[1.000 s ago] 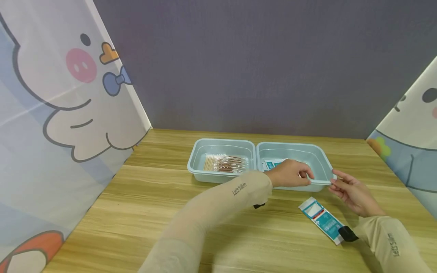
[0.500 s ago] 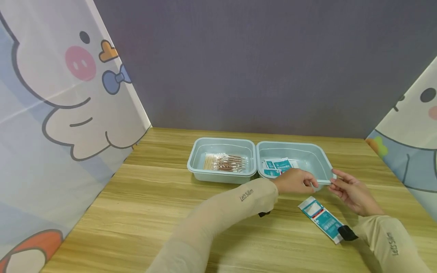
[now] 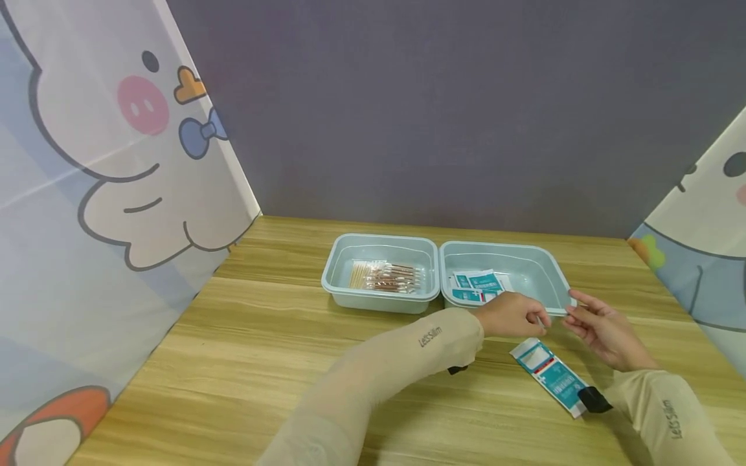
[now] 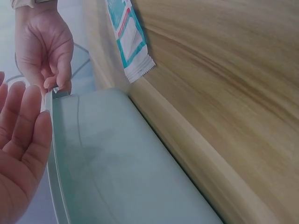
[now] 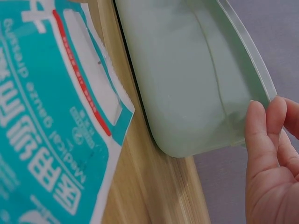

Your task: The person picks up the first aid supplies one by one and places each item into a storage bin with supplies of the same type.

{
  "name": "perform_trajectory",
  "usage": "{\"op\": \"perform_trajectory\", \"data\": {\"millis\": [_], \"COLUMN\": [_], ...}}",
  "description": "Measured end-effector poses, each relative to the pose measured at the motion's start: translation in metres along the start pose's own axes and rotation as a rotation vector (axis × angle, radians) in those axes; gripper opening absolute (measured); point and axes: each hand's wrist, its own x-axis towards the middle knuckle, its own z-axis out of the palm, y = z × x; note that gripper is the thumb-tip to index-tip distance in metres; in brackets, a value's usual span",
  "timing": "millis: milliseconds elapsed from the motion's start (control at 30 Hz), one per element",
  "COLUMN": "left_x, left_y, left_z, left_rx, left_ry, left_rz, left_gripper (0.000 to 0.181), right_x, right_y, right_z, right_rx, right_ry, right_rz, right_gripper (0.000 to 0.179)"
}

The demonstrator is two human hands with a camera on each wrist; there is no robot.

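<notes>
My right hand (image 3: 609,330) pinches the front right corner of the right light-blue plastic basket (image 3: 544,266) between thumb and fingers. In the right wrist view, the thumb and fingertips meet at its rim. My left hand (image 3: 513,314) is just in front of that basket, and in the left wrist view its loosely bent fingers (image 4: 21,109) are right beside the rim, holding nothing. Several teal-and-white packets (image 3: 484,281) lie inside at the left. A medical gauze dressing packet (image 3: 552,375) lies on the table, below and left of my right hand, partly overlapped by a black wrist piece.
A matching left basket (image 3: 344,296) stands against the right one, containing bagged swabs (image 3: 392,278) and thin wooden sticks (image 3: 358,275). The wooden table (image 3: 245,362) meets a grey back wall (image 3: 431,116). Cartoon-printed panels stand at both sides.
My left hand has come out of the right basket, toward the front and right, uncovering the packets inside. My right hand keeps its place at the corner.
</notes>
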Motion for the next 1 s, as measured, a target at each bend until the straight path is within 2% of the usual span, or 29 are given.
{"op": "perform_trajectory", "data": {"millis": [300,467,700,867,1000], "left_x": [0.006,0.010,0.018,0.018,0.019], "left_y": [0.001,0.000,-0.004,-0.010,-0.008], "left_z": [0.004,0.008,0.020,0.026,0.032], "left_rx": [0.034,0.045,0.037,0.059,0.143], "left_ry": [-0.007,-0.031,-0.141,-0.229,-0.310], "left_rz": [-0.029,-0.002,0.005,0.009,0.001], "left_gripper": [0.018,0.021,0.026,0.038,0.049], "right_x": [0.000,0.000,-0.002,0.002,0.001], "right_y": [-0.001,0.000,-0.001,0.002,0.001], "right_z": [-0.002,0.000,0.003,0.006,0.004], "right_rx": [-0.014,-0.026,-0.089,-0.074,-0.075], "right_ry": [-0.001,0.013,0.042,0.041,0.040], "right_rz": [0.004,0.008,-0.011,-0.016,-0.025], "right_gripper": [0.039,0.039,0.038,0.037,0.036]}}
